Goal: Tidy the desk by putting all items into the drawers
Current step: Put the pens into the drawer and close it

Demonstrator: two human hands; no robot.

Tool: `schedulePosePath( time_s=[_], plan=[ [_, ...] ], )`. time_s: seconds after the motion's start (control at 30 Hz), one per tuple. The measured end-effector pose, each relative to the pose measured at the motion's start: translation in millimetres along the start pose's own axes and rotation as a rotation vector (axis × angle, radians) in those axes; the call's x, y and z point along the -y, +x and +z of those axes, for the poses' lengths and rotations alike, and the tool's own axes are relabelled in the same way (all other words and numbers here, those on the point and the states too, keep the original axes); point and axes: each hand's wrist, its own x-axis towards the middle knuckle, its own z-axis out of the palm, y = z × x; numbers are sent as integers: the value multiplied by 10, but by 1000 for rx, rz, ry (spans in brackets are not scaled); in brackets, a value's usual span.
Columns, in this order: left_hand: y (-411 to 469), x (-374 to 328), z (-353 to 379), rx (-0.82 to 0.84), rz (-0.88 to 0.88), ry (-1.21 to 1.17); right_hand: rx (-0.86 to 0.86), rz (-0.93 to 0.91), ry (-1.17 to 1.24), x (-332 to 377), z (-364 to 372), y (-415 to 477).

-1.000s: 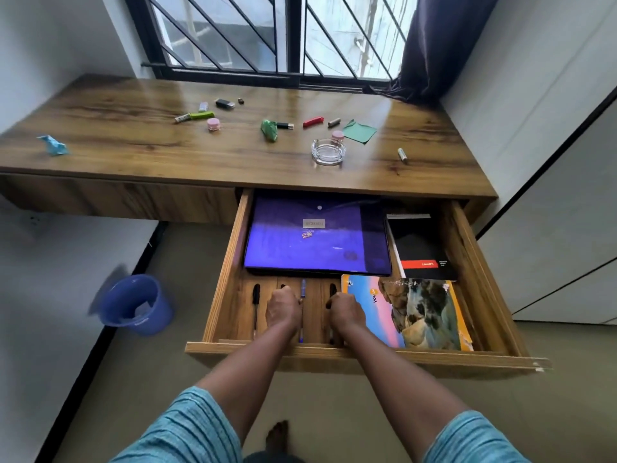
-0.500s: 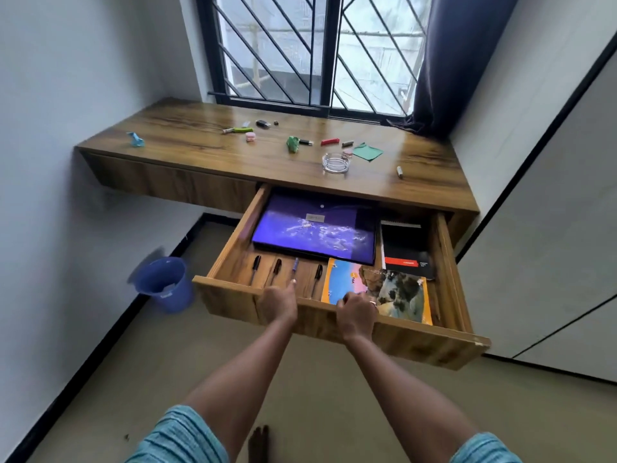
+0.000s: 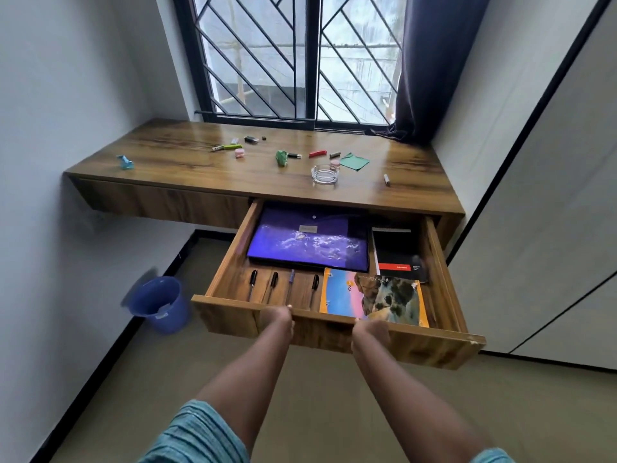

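The drawer [image 3: 417,345] stood pulled well out from under the desk [image 3: 417,182]. The left hand [image 3: 280,317] and right hand [image 3: 369,330] both gripped its front rim, fingers curled over the top edge as far as could be seen; most of each finger was hidden. Inside lay a folder [image 3: 309,245], a notebook [image 3: 397,252], a book [image 3: 374,295] and four pens [image 3: 253,279]. Nothing on the desk looked put away yet: a paper figure [image 3: 125,162] far left, a marker [image 3: 227,147], a pink jar [image 3: 239,153], a lighter [image 3: 317,153], a green sheet [image 3: 354,161] and an ashtray [image 3: 324,175] lay scattered there. The task seemed barely begun, with the drawer open and every loose item left to move.
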Motion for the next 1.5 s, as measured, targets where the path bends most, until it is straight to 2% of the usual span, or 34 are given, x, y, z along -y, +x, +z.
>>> schedulePosePath(
  time_s=[0.17, 0.3, 0.43, 0.57, 0.83, 1.03, 1.23, 1.4, 1.5],
  plan=[
    [309, -25, -36, 84, -3, 124, -115, 18, 127, 58, 203, 43],
    [425, -126, 11, 140, 29, 204, -121, 32, 267, 143, 230, 121],
    [497, -178, 110, 118, 122, 343, -47, 72, 348, 229, 209, 319],
    [605, -276, 280, 71, 159, 442, -84, 129, 421, 395, 255, 518],
    [904, -608, 743, 37, 202, 505, -78, 47, 383, 815, 466, 972],
    [1338, -940, 1266, 3, 197, 442, -95, -29, 135, 1286, 729, 1445],
    [1729, -1225, 1791, -57, 129, 262, -81, -88, -84, 1747, 873, 1824],
    [1810, -1363, 2165, -49, 142, 6, -64, -134, -125, 2063, 959, 2086],
    [1913, -1420, 2355, -39, 180, -42, -66, -170, -70, 2166, 1063, 2195]
  ],
)
